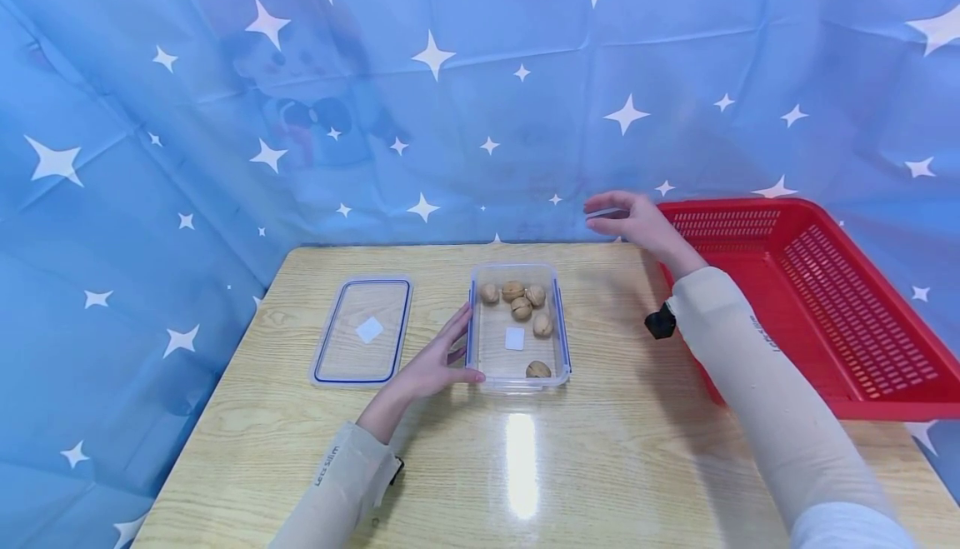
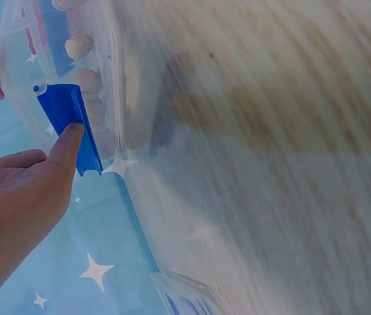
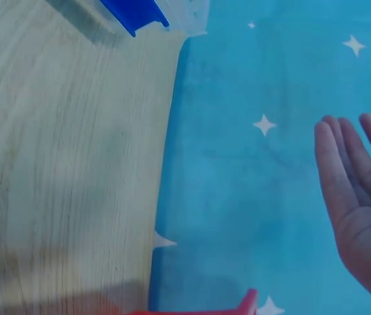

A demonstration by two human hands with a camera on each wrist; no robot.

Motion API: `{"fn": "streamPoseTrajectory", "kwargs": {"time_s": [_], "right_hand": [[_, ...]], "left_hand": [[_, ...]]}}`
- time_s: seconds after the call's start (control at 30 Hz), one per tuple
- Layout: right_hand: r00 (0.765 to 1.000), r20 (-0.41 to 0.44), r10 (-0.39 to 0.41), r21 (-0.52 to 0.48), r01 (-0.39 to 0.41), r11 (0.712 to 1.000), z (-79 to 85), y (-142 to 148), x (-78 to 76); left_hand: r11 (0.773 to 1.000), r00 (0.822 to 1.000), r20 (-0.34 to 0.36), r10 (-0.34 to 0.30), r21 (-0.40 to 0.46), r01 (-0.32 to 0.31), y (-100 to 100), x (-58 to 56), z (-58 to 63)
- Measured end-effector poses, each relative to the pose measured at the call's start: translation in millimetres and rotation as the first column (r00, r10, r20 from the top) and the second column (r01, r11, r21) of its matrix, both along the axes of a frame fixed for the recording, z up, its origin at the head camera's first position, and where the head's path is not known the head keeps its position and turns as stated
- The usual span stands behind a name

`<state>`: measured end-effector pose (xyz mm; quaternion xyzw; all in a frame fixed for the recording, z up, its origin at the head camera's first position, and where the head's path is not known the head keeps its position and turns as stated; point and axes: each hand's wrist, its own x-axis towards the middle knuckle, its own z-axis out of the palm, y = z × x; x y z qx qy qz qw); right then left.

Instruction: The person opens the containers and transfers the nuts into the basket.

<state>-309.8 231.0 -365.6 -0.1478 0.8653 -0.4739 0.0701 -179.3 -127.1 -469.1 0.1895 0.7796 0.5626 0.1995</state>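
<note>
Several walnuts (image 1: 521, 308) lie in a clear plastic food container (image 1: 491, 361) with blue side latches. Most are gathered toward its back and right, and one sits near the front. My left hand (image 1: 431, 367) rests against the container's left side, fingers along the wall and thumb near the front corner. In the left wrist view a fingertip touches the blue latch (image 2: 74, 125). Off to the right, my right hand (image 1: 626, 216) is raised near the table's back edge, its fingers loosely bent with nothing between them. The right wrist view shows that hand (image 3: 362, 190) empty too.
The container's clear lid (image 1: 362, 366), with a blue seal, lies flat on the wooden table (image 1: 450, 466) at the left. A red plastic basket (image 1: 813, 282) stands at the right, partly under my right forearm. Behind the table hangs a blue star-patterned curtain (image 1: 480, 99).
</note>
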Motion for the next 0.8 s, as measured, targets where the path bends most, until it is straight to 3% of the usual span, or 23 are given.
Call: {"fn": "streamPoseTrajectory", "kwargs": {"time_s": [0.27, 0.8], "right_hand": [[0.998, -0.002, 0.07, -0.026, -0.07, 0.997, -10.8, -11, -2.7], [0.992, 0.056, 0.116, -0.065, -0.112, 0.992, -30.7, -28, 0.4]], "left_hand": [[1.0, 1.0, -0.001, -0.003, 0.006, 0.003, 0, 0.1, 0.0], [1.0, 1.0, 0.003, -0.001, 0.01, 0.001, 0, -0.4, -1.3]]}}
